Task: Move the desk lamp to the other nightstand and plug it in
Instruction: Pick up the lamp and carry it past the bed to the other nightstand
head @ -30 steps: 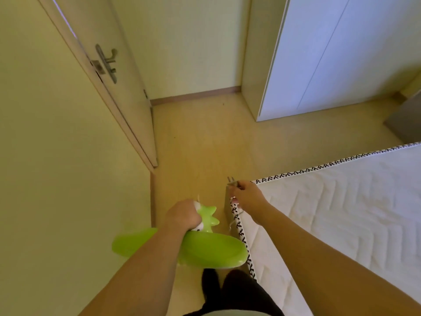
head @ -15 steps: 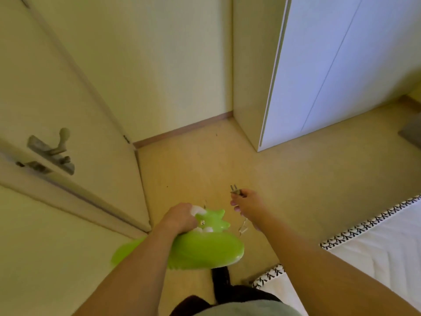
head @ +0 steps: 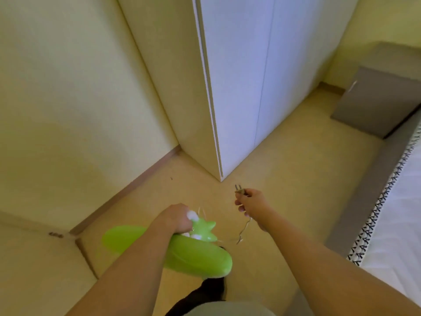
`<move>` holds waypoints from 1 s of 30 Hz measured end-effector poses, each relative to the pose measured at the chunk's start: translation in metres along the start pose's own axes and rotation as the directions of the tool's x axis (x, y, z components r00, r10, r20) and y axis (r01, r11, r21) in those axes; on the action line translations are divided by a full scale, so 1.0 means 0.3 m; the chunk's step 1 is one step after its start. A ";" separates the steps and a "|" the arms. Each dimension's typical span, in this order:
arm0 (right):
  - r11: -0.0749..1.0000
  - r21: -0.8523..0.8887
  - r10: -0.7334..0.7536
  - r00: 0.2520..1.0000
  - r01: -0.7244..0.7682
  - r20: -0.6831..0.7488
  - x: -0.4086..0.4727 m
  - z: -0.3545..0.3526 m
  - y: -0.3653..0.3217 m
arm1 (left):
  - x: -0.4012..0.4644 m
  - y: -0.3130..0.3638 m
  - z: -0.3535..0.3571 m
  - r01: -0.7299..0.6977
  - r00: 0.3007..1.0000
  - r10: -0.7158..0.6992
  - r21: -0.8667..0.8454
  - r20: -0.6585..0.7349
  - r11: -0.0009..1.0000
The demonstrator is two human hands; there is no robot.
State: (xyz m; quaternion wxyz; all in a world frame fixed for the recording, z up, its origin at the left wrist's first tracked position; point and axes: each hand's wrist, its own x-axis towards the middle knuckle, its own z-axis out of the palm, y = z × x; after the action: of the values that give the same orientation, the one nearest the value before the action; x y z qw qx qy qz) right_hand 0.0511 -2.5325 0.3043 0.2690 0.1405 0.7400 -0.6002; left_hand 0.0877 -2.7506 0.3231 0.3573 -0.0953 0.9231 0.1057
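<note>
The desk lamp (head: 193, 256) is bright green with a wide round base and a star-shaped top with white parts. My left hand (head: 175, 218) is closed around its upper part and carries it low at the bottom centre. My right hand (head: 249, 202) pinches the lamp's plug (head: 239, 190), its two prongs pointing up. A thin cord (head: 242, 231) hangs from that hand down toward the lamp. A grey nightstand (head: 378, 103) stands at the far right by the wall.
A tall white wardrobe (head: 239, 76) fills the upper middle, its corner just ahead of my hands. Cream walls and a brown skirting board (head: 127, 190) run on the left. The bed (head: 396, 213) with a white mattress and grey frame lies at the right. Beige floor leads toward the nightstand.
My view has swung to the right: the door has left the frame, the wardrobe has come closer, and the grey nightstand is in sight. Both hands keep the same hold.
</note>
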 end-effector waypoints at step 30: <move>0.923 0.372 0.180 0.746 0.098 -0.641 1.091 -1.697 -0.665 | 1.315 2.027 -1.081 -0.555 0.831 0.556 0.097 0.019 0.826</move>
State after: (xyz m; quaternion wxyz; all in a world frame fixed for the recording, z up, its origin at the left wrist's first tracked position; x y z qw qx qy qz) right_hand -0.4387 -2.1272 0.3497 -0.0313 0.4108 0.6516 -0.6369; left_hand -0.5592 -2.2921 0.3666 0.3109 0.1941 0.9167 0.1589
